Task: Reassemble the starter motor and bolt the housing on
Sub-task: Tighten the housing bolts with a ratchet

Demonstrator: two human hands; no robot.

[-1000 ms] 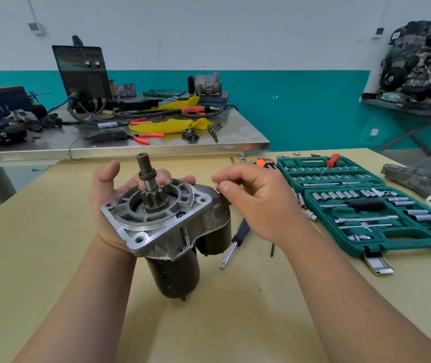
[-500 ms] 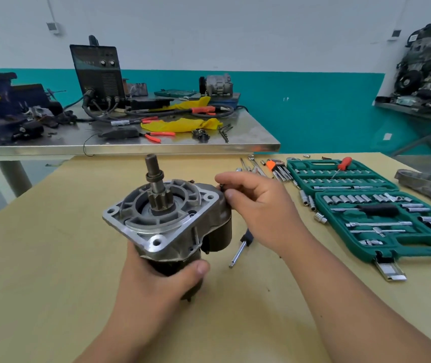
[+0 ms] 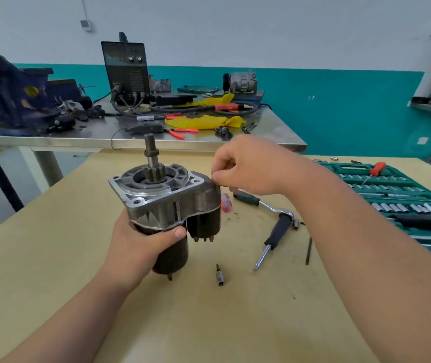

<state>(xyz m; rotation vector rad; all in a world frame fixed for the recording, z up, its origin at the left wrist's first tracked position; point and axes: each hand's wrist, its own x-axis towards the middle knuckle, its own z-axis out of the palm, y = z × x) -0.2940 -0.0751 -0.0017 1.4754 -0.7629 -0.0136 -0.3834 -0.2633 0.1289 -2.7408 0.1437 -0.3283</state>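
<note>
The starter motor [image 3: 167, 197] is held upright above the wooden table [image 3: 52, 258], pinion shaft pointing up, its grey aluminium housing on top of the black body. My left hand [image 3: 143, 239] grips the black body just below the housing. My right hand [image 3: 248, 169] has its fingers curled at the housing's top right edge, pinching something small there that I cannot make out. A ratchet wrench [image 3: 274, 231] with a black handle and a loose socket bit [image 3: 220, 276] lie on the table to the right of the motor.
An open green socket set [image 3: 397, 200] fills the table's right side, with a red screwdriver [image 3: 375, 170] on it. A small red-handled tool [image 3: 226, 203] lies behind the motor. Beyond stands a steel bench [image 3: 156, 140] with a black welder [image 3: 126, 72], yellow cloth and pliers.
My left hand shifted from behind the housing flange down to the black body. The motor was turned so the solenoid side faces me. My right hand stayed at the housing's right edge.
</note>
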